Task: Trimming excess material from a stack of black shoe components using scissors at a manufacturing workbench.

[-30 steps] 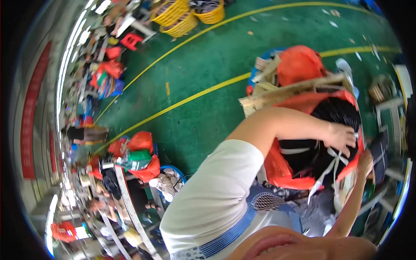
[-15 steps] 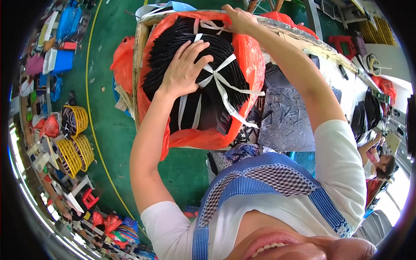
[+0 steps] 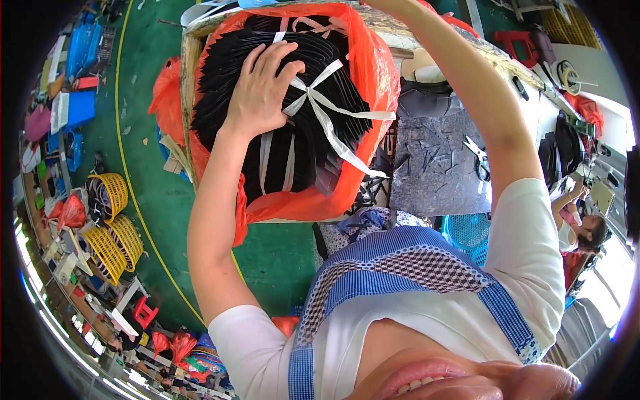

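Note:
A bundle of thin black pieces (image 3: 343, 83), tied with a white strip (image 3: 327, 127), lies in a red plastic bag (image 3: 377, 60) that lines a wooden-edged box (image 3: 189, 73). My left hand (image 3: 260, 90) rests on top of this bundle, fingers spread, next to the knot. More black pieces with pale strips (image 3: 280, 160) lie nearer to me in the bag. Over the bag's far right, my right arm reaches to the top edge of the picture; only the edge of my right hand (image 3: 387, 3) shows, its fingers cut off.
Right of the bag is a grey work board (image 3: 433, 160) with black scraps and scissors (image 3: 477, 157). A blue basket (image 3: 468, 233) stands below it. Yellow baskets (image 3: 110, 243) stand left on the green floor (image 3: 157, 133). A person (image 3: 577, 223) sits at far right.
The view has shifted, so the box sits farther left and higher. Scissors now show beside my right arm. My right hand has mostly passed out at the top; my left stays on the bundle.

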Demonstrator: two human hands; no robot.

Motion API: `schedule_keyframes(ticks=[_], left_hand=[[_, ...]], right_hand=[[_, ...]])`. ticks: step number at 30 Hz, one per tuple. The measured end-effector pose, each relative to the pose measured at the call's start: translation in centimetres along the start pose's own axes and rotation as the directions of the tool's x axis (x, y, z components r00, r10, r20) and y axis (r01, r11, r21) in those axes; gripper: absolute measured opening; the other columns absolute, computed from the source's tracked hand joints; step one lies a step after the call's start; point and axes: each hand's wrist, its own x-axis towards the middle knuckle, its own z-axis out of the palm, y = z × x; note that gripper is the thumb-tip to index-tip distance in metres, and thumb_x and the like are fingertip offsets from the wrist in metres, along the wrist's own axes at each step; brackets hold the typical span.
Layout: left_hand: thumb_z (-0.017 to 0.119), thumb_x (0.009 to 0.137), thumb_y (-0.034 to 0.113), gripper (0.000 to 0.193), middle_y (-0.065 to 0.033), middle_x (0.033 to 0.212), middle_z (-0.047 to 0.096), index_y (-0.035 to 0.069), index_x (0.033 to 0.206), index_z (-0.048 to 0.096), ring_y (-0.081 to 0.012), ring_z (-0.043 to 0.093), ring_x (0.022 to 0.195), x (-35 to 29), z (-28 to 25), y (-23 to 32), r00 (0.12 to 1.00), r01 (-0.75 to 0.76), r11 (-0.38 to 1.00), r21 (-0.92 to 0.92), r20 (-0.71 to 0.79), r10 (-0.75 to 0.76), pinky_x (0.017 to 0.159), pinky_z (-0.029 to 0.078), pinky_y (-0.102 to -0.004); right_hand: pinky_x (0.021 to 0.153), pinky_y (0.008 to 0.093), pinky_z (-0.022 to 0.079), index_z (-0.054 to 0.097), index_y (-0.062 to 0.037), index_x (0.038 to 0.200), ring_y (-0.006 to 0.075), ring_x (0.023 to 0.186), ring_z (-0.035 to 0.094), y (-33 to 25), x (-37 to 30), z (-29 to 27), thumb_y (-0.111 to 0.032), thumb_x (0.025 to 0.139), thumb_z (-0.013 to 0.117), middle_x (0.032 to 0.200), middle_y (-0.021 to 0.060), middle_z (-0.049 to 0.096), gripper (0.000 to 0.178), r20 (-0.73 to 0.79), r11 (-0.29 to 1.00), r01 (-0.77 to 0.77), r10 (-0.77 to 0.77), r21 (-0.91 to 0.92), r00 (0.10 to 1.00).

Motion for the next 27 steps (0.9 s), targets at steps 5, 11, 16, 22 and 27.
schedule_keyframes(ticks=[5, 11, 16, 22, 27], left_hand=[[0.071, 0.056, -0.007, 0.068, -0.0088, 0.144, 0.049, 0.015, 0.118, 0.054, -0.0297, 0.044, 0.142, -0.9, -0.4, 0.2, 1.000, 0.025, 0.999, 0.028, 0.014, -0.025, 0.122, 0.030, -0.0471], [0.074, 0.056, -0.006, 0.069, -0.0068, 0.141, 0.051, 0.016, 0.118, 0.053, -0.0289, 0.047, 0.139, 0.1, 0.4, 0.1, 1.000, 0.019, 0.999, 0.030, 0.015, -0.020, 0.121, 0.031, -0.0462], [0.075, 0.056, -0.006, 0.070, -0.0076, 0.140, 0.051, 0.016, 0.119, 0.053, -0.0304, 0.050, 0.136, -0.4, -1.1, -0.5, 1.000, -0.005, 1.000, -0.004, -0.024, 0.005, 0.121, 0.034, -0.0461], [0.073, 0.056, -0.008, 0.070, -0.0098, 0.144, 0.050, 0.013, 0.120, 0.052, -0.0310, 0.045, 0.142, 0.2, 0.1, 0.2, 0.995, -0.082, 0.997, 0.004, -0.051, 0.083, 0.122, 0.032, -0.0463], [0.073, 0.056, -0.006, 0.070, -0.0101, 0.147, 0.050, 0.013, 0.121, 0.053, -0.0307, 0.042, 0.145, -1.7, 0.3, -0.5, 1.000, -0.023, 0.999, 0.042, 0.014, 0.023, 0.123, 0.029, -0.0465]], right_hand=[[0.094, 0.0466, 0.053, 0.065, -0.0118, 0.123, 0.0332, 0.115, 0.064, -2.2, 0.8, 8.3, -0.032, 0.079, 0.078, 0.127, 0.0141, 0.065, 0.051, 0.183, 0.515, 0.245, -0.169, -0.821, 0.968], [0.081, 0.0454, 0.059, 0.078, -0.0132, 0.109, 0.0283, 0.107, 0.073, 1.2, 4.2, 0.2, -0.034, 0.087, 0.075, 0.115, 0.0087, 0.076, 0.031, 0.208, 0.163, 0.158, 0.361, -0.974, 0.909], [0.073, 0.0483, 0.058, 0.078, -0.0095, 0.105, 0.0319, 0.097, 0.074, -10.4, -1.3, -3.8, -0.032, 0.087, 0.072, 0.109, 0.0114, 0.077, 0.029, 0.364, 0.173, 0.322, 0.526, -0.931, 0.769], [0.056, 0.0349, 0.053, 0.070, -0.0034, 0.086, 0.0182, 0.062, 0.064, -2.9, -1.2, -4.9, -0.017, 0.093, 0.061, 0.074, 0.0060, 0.068, 0.018, 0.245, 0.927, -0.349, 0.310, 0.135, 0.919], [0.054, 0.0335, 0.049, 0.068, -0.0103, 0.084, 0.0159, 0.060, 0.060, -5.1, -3.5, 3.2, -0.023, 0.099, 0.058, 0.074, 0.0044, 0.066, 0.022, 0.240, 0.483, -0.583, 0.598, 0.654, 0.765]])
